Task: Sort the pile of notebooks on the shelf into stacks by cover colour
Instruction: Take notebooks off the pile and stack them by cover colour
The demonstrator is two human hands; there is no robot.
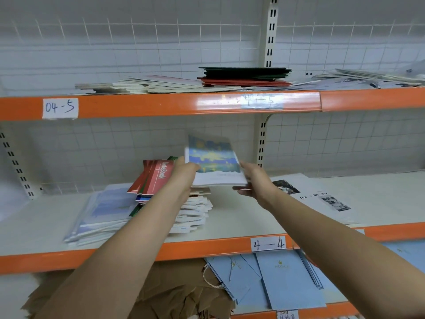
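**Blue-picture notebook held over the pile on shelf 4—4**

Both hands hold one notebook (215, 163) above the middle shelf (230, 244). Its cover shows a blue and yellow painted scene over a white lower band; the print on that band is too blurred to read. The left hand (184, 173) grips the notebook's left edge, thumb on top of the cover. The right hand (255, 180) grasps its right edge, fingers curled underneath.

Directly below the notebook sits the pile of notebooks (193, 212), white-edged with small blue marks. A red notebook (158, 178) printed "NoteBook" leans tilted against the pile's left side, with more red and green covers beside it. Further left lies a stack of pale blue notebooks (101, 212). To the right, flat on the shelf, lies a white notebook (322, 199) with black-and-white photos and the partly legible words "Tim… Me…ory".

A paper label (268, 243) on the orange shelf edge reads "4—4". The upper shelf carries a label (60, 108) reading "04-5", plus a stack of dark green and red covers (246, 77). Below, light blue bags (287, 282) bear the gold word "PRINCE", beside brown paper bags (184, 293).
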